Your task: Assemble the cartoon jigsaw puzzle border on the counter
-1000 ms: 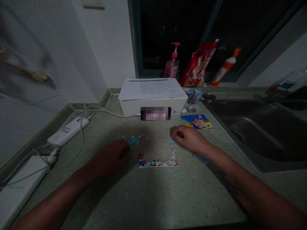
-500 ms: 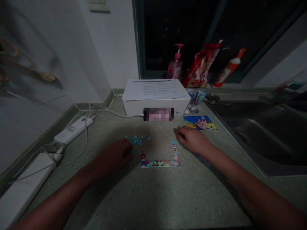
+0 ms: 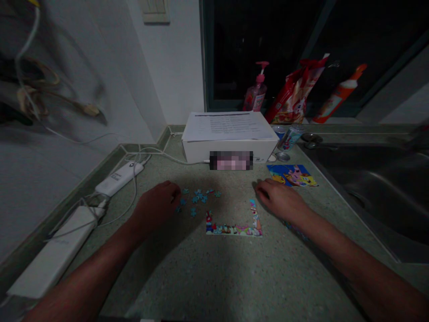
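Observation:
A partly joined jigsaw puzzle (image 3: pixel 231 230) lies on the counter, its pieces forming a bottom row and two side strips. Loose blue puzzle pieces (image 3: pixel 200 197) are scattered to its upper left. Beside them is my left hand (image 3: pixel 157 202), its fingers curled inward at the leftmost pieces; whatever may be in the fingers is hidden. My right hand (image 3: pixel 279 197) rests on the counter right of the puzzle, closed with thumb and fingers bent; I cannot see anything in it. More colourful pieces (image 3: pixel 296 230) show partly from under my right forearm. Beyond that hand lies a cartoon picture card (image 3: pixel 292 175).
A white box (image 3: pixel 229 145) with a printed sheet on top stands against the window wall, with a blurred-out device before it. White power strips (image 3: pixel 62 250) and cables run along the left. A can (image 3: pixel 291 137) stands near the sink (image 3: pixel 372 188) at right.
The view has shifted left, so things appear further right. My left hand has drawn back leftward from the loose pieces, uncovering several of them. My right hand stays in place beside the puzzle.

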`<control>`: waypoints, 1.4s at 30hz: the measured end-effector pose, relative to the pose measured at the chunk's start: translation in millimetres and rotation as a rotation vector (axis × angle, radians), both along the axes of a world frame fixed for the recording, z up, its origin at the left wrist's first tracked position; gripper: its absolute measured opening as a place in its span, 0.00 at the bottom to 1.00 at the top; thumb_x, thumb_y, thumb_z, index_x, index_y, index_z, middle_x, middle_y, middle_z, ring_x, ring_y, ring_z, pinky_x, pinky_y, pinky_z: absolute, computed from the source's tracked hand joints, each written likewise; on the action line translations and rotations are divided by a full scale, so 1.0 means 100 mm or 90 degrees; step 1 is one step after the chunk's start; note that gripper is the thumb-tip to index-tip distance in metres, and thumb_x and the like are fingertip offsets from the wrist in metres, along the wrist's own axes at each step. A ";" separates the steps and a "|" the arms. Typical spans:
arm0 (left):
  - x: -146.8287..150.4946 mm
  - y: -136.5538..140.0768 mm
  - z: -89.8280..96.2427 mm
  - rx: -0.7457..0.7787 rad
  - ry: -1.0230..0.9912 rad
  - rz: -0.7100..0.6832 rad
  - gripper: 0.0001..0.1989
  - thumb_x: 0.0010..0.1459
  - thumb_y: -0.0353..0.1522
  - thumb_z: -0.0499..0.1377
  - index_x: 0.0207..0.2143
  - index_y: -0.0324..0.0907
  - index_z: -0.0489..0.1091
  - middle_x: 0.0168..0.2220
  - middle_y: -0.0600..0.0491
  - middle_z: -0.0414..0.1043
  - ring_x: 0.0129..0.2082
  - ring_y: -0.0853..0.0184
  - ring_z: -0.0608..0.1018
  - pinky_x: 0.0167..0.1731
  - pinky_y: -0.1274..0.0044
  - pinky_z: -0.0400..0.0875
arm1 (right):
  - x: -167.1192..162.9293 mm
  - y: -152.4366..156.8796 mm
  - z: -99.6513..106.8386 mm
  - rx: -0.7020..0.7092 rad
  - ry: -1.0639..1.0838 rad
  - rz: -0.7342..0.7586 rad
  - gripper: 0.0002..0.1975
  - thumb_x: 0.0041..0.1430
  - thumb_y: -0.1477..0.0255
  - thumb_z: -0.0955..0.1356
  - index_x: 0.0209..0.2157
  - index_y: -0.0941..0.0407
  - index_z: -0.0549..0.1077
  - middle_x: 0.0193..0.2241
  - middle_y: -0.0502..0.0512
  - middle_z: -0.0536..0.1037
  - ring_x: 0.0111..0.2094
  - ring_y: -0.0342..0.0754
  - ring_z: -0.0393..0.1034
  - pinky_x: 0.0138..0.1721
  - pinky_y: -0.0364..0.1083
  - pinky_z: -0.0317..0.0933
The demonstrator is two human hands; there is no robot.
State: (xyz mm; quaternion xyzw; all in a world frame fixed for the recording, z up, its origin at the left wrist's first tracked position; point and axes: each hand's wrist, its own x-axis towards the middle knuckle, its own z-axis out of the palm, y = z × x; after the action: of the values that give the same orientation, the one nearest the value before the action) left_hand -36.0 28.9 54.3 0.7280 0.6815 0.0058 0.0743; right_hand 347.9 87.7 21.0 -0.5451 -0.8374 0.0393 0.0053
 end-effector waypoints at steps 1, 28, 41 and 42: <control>-0.01 0.00 0.02 0.001 0.029 0.015 0.16 0.74 0.34 0.51 0.46 0.42 0.79 0.47 0.44 0.81 0.44 0.54 0.83 0.43 0.67 0.74 | 0.00 0.00 -0.01 0.000 0.002 0.003 0.13 0.76 0.72 0.63 0.45 0.57 0.80 0.43 0.62 0.84 0.43 0.55 0.79 0.40 0.49 0.63; 0.08 -0.05 -0.14 -0.066 -0.019 -0.082 0.14 0.73 0.32 0.53 0.49 0.41 0.78 0.49 0.42 0.79 0.47 0.52 0.82 0.48 0.64 0.75 | -0.06 -0.03 0.00 0.031 -0.026 0.013 0.12 0.75 0.72 0.63 0.44 0.56 0.79 0.42 0.62 0.83 0.43 0.55 0.79 0.41 0.49 0.64; 0.01 -0.05 -0.17 -0.065 -0.085 -0.082 0.17 0.68 0.30 0.57 0.56 0.41 0.77 0.56 0.41 0.79 0.53 0.52 0.82 0.56 0.61 0.75 | -0.07 -0.04 0.01 0.024 -0.035 0.003 0.13 0.75 0.72 0.63 0.45 0.57 0.79 0.43 0.63 0.83 0.44 0.56 0.79 0.41 0.49 0.63; 0.00 -0.06 -0.17 -0.063 -0.080 -0.080 0.16 0.68 0.30 0.57 0.56 0.42 0.77 0.55 0.41 0.79 0.53 0.52 0.82 0.56 0.62 0.75 | -0.07 -0.05 0.01 0.023 -0.036 0.003 0.13 0.75 0.72 0.63 0.45 0.57 0.79 0.43 0.63 0.83 0.44 0.56 0.79 0.41 0.49 0.63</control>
State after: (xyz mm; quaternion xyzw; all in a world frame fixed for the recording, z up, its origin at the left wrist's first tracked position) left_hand -36.0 23.4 37.7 0.7630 0.6279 0.0129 0.1531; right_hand 341.4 83.2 21.5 -0.5440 -0.8390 0.0087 -0.0082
